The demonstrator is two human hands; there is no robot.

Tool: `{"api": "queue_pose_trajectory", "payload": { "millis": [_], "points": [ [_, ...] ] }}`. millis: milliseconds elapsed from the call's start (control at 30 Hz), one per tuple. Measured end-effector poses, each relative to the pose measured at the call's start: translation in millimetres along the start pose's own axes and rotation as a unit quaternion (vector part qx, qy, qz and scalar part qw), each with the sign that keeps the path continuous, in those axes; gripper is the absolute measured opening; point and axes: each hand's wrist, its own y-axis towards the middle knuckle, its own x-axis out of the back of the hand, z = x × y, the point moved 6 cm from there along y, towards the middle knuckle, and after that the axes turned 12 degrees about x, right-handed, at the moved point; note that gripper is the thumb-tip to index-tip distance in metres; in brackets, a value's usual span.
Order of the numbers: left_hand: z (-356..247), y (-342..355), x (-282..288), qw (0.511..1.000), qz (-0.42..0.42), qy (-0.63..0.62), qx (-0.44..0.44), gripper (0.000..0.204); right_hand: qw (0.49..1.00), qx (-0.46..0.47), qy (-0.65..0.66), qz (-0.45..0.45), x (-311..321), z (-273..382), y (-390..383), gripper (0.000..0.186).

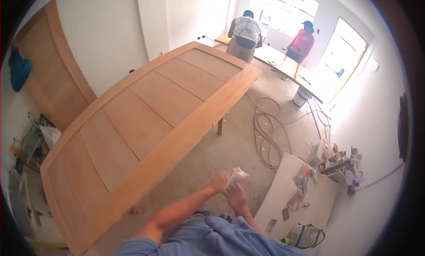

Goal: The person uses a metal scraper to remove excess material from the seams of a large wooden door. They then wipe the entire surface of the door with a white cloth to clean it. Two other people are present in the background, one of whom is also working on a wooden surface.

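Note:
Just right of a large wooden panel door (155,110), both my hands meet over the floor at the bottom centre, slightly blurred. My left hand (219,181) has its fingers closed on a crumpled whitish bundle (239,174), perhaps plastic or cloth. Below it my right hand (235,195) also grips the bundle, its fingers partly hidden by it. The door lies face up on a support, its near long edge close to my left arm.
Another door (57,74) leans left. A board with scattered tools (300,176) lies right, near a cluttered bin (336,161). Coiled hoses (270,132) cross the floor (230,145). Two co-workers (243,34) (300,43) stand at a long worktop (283,65) by bright windows.

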Motion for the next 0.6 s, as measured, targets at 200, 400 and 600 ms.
{"api": "queue_pose_trajectory", "payload": {
  "millis": [200, 400, 600],
  "points": [
    [-67.5, -48.0, 26.6, 0.962, 0.031, -0.265, 0.052, 0.064, 0.987, 0.034, 0.019, 0.158, -67.0, 65.0, -28.6, 0.113],
    [-57.3, -74.5, 54.4, 0.930, -0.322, 0.137, -0.115, 0.055, 0.968, 0.059, -0.195, 0.149, -40.3, 37.9, 20.1, 0.075],
    [-83.4, -174.6, 93.7, 0.837, -0.397, 0.145, -0.347, 0.081, 0.991, -0.026, -0.094, 0.091, -70.1, 19.6, 37.8, 0.068]
  ]
}}
